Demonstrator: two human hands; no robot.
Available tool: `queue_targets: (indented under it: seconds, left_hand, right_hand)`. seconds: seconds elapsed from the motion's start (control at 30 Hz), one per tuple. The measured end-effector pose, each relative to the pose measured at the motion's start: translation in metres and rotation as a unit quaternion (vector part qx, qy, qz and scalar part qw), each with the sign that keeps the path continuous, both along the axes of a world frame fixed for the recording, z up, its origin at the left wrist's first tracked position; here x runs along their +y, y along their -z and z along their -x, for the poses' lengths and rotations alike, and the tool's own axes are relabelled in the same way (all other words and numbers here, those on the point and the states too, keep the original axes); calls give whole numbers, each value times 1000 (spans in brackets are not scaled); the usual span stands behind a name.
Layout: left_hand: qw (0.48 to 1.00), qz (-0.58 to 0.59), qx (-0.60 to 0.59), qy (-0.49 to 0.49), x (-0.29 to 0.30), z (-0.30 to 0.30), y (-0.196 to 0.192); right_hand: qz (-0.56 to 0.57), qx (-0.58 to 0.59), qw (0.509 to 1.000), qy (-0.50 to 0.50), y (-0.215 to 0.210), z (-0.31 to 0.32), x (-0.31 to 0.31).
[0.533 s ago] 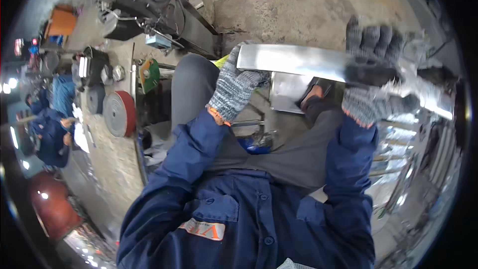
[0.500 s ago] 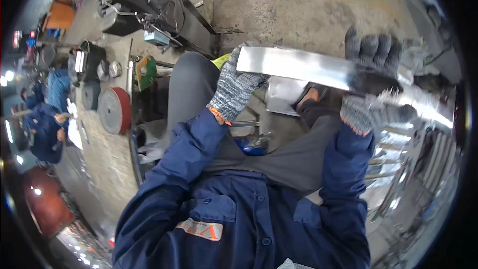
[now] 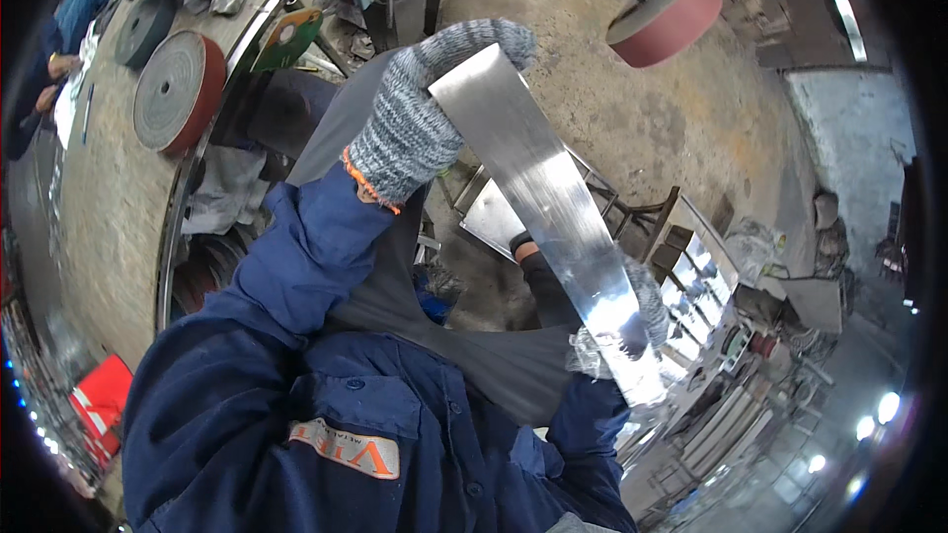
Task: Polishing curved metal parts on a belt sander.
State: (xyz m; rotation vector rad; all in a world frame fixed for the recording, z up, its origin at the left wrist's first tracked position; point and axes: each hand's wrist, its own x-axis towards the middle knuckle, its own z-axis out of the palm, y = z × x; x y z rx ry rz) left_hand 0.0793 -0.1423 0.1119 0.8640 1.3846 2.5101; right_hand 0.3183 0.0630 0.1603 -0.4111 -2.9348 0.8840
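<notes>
A long shiny flat metal strip (image 3: 548, 207) runs from the upper middle down to the lower right, over my lap. My left hand (image 3: 415, 123), in a grey knitted glove with an orange cuff edge, grips its upper end. My right hand (image 3: 632, 321), also in a grey glove, holds the lower end and is mostly hidden behind the strip. Both sleeves are dark blue. I wear grey trousers.
A red-rimmed abrasive wheel (image 3: 178, 89) and a darker disc (image 3: 143, 30) lie on the workbench (image 3: 109, 197) at left. A round reddish wheel (image 3: 667, 20) is at the top. Metal sheets (image 3: 494, 217) lie on the dirty floor. Another person in blue (image 3: 59, 30) sits far left.
The strip has swung from nearly level to a steep diagonal. My left hand rose toward the top; my right hand dropped to the lower right behind it. The view shifted.
</notes>
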Motion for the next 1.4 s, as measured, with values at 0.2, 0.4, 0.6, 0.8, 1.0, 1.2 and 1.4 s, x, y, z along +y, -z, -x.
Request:
queue_targets:
  seconds: [0.2, 0.4, 0.6, 0.8, 1.0, 1.2, 1.4]
  left_hand:
    - [999, 42, 0, -28, -7, 9, 2]
    - [999, 0, -38, -24, -7, 12, 1]
    - [992, 2, -126, 12, -14, 11, -1]
    - [964, 152, -153, 153, -21, -5, -32]
    - [956, 177, -100, 214, -18, -17, -24]
    - [948, 154, -117, 253, -17, -16, -24]
    - [927, 196, -189, 260, -17, -14, -45]
  right_hand:
    - [10, 13, 1000, -14, 13, 9, -3]
    - [55, 42, 998, 2, 15, 11, 5]
    - [267, 158, 948, 63, 25, 16, 36]
    - [261, 343, 895, 118, 37, 29, 41]
    - [582, 464, 667, -26, 22, 48, 43]
    - [668, 439, 599, 53, 19, 45, 45]
    - [687, 401, 599, 93, 21, 39, 47]
